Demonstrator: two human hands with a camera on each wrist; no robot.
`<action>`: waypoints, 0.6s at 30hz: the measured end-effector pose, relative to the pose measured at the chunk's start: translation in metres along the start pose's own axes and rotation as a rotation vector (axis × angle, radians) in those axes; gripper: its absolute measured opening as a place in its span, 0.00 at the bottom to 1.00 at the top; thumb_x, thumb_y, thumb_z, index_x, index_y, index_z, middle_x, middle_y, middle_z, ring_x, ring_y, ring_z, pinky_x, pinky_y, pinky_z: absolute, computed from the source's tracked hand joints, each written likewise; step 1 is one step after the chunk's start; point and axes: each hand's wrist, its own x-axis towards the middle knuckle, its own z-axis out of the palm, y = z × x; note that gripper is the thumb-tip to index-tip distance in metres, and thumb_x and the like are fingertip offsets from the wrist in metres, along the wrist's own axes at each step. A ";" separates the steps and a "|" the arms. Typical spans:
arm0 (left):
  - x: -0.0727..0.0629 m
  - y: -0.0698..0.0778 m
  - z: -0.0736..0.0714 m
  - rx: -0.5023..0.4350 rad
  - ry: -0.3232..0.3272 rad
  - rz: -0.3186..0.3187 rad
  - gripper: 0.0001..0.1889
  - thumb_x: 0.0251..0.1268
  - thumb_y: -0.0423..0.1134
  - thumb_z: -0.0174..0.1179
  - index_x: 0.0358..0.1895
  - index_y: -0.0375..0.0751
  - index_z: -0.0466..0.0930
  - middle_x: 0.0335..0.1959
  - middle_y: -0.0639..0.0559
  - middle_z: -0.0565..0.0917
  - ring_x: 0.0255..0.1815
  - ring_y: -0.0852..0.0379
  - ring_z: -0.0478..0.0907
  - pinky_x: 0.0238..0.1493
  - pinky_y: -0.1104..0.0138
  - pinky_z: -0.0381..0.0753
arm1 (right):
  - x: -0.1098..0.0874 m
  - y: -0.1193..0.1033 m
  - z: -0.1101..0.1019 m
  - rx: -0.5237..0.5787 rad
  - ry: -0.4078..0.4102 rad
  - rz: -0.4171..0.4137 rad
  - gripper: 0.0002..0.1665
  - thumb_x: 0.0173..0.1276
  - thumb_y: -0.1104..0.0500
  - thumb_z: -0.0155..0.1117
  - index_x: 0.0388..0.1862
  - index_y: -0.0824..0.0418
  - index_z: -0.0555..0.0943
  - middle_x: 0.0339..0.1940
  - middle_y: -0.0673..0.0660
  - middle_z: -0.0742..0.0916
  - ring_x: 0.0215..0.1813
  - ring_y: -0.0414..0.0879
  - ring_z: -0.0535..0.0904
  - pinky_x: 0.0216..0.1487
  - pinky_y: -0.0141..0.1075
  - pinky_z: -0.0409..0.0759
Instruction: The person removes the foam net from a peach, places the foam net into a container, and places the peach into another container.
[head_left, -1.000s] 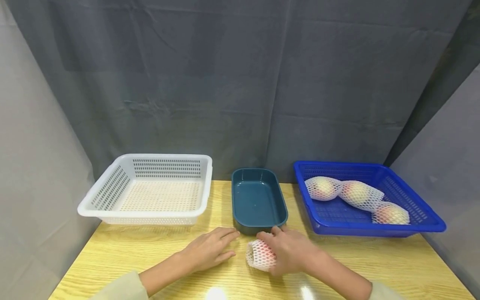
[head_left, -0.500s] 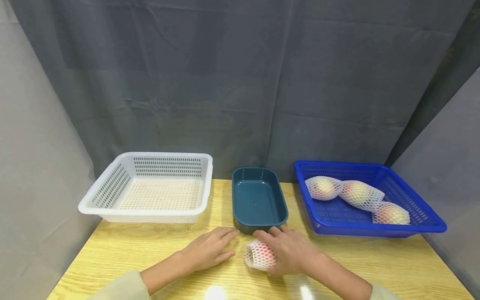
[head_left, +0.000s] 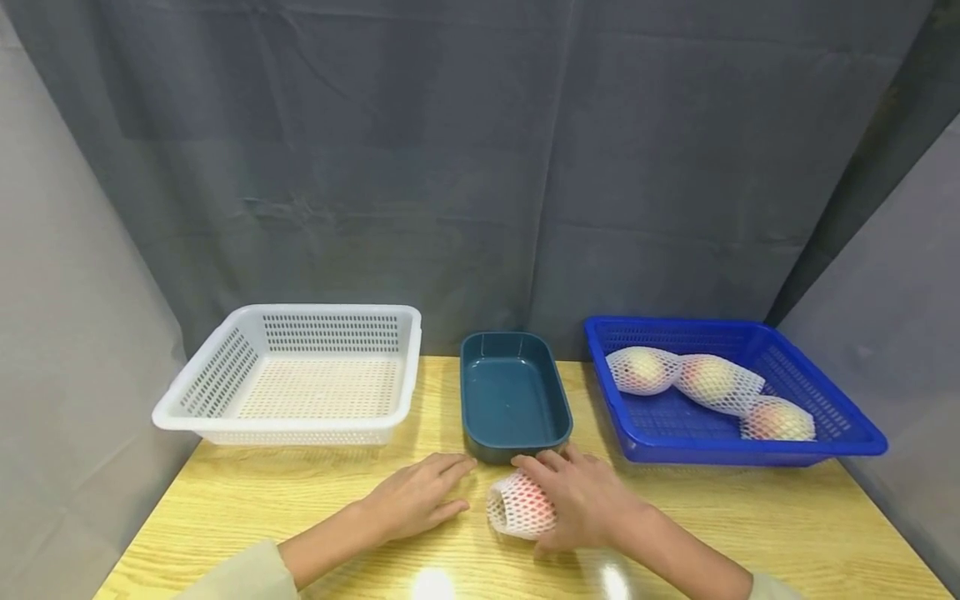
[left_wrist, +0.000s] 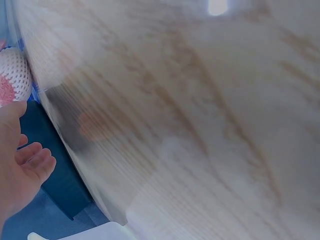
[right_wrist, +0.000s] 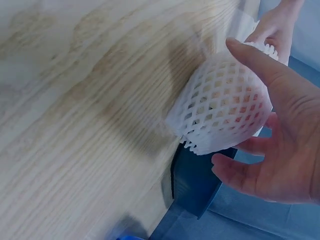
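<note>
We have the netted fruit lying on its side, apparently on the tabletop, just in front of the teal tray, the sleeve's open end facing left. Our right hand curves round its right side, thumb against the mesh and fingers loosely bent about the far side. Our left hand lies near the open end, fingers relaxed, holding nothing.

We judge the fruit fairly light but firm, and liable to bruise, while the foam sleeve looks soft and springy and could slide over the skin. A broad hold round the middle seems safer than pinching the loose rim.

The tray's near wall stands close to our right fingertips, so there is little room forward. Bare wood lies between our hands and toward us; the white basket and blue basket stand farther off to either side.
</note>
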 end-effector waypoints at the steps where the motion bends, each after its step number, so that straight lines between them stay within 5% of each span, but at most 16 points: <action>1: 0.000 0.000 0.000 -0.001 -0.001 0.001 0.29 0.71 0.49 0.62 0.68 0.34 0.71 0.63 0.42 0.77 0.63 0.49 0.75 0.61 0.63 0.75 | -0.001 0.000 0.000 0.006 0.002 0.000 0.64 0.34 0.31 0.83 0.70 0.53 0.71 0.58 0.55 0.81 0.58 0.60 0.76 0.45 0.55 0.81; 18: -0.003 -0.003 -0.001 -0.023 0.001 -0.008 0.29 0.70 0.48 0.63 0.68 0.34 0.71 0.62 0.42 0.78 0.62 0.48 0.76 0.60 0.60 0.77 | -0.013 0.012 0.001 0.136 -0.025 0.057 0.67 0.37 0.35 0.85 0.75 0.57 0.65 0.68 0.60 0.75 0.62 0.63 0.73 0.49 0.59 0.80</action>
